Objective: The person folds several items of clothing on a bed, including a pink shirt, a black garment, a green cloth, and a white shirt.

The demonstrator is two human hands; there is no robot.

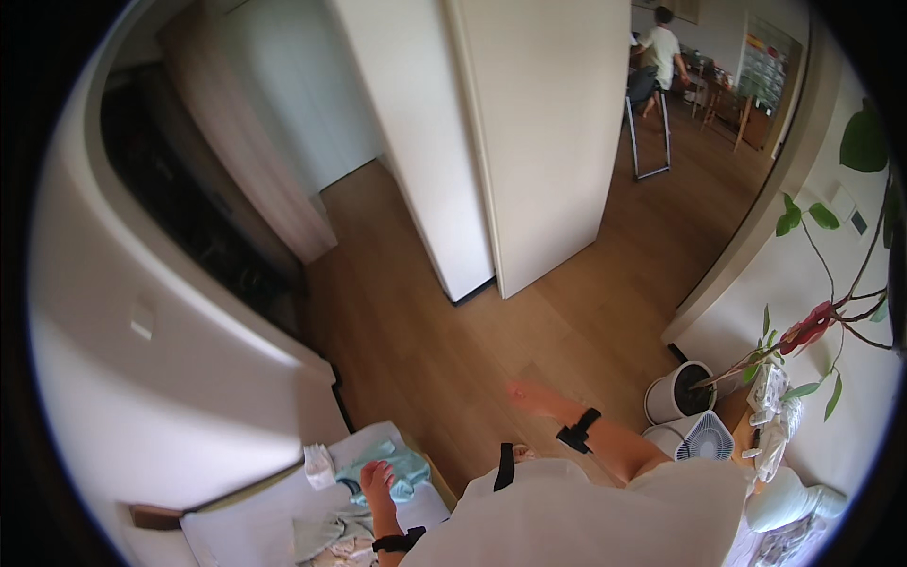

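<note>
My left hand (378, 483) hovers in view over a bed, its fingers loosely curled and nothing visible in it. From my viewpoint, a light teal cloth garment (407, 471) lies just behind that hand, and I cannot tell whether they touch. My right hand (531, 397) reaches forward above the wooden floor (545, 333). It is blurred by motion, so its fingers are unclear, though no object shows in it. Black straps circle both wrists.
White bedding (248, 528) at lower left holds a crumpled white item (319, 466) and grey-green clothing (326, 535). A sliding door panel (545, 142) stands ahead. At right are a potted plant (662, 400) and a white fan-like appliance (708, 436). Beyond the doorway, a person (662, 53) stands near a chair (643, 85).
</note>
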